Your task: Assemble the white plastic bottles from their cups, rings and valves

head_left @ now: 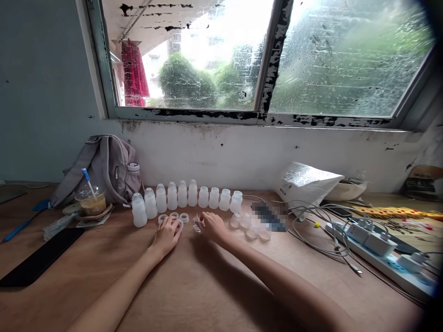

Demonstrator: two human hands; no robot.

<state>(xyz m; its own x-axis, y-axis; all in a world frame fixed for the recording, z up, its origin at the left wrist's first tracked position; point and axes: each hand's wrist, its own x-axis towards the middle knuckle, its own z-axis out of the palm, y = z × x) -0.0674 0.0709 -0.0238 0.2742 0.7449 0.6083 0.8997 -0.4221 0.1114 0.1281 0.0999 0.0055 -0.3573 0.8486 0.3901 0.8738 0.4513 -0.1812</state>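
A curved row of several small translucent white bottles [188, 196] stands on the wooden table [194, 286] below the window. White rings [173, 216] lie just in front of the row. My left hand [166, 235] rests fingers-down on these rings, curled over one. My right hand [212, 226] reaches to a small clear teat-like piece [196, 222] and pinches at it. More clear caps [251, 228] lie to the right of that hand.
A grey backpack [104, 168] and a plastic cup with a straw [90, 199] sit at the back left, a dark phone [39, 258] nearer left. A white padded bag [306, 182], tangled cables [321, 230] and a power strip [384, 256] crowd the right.
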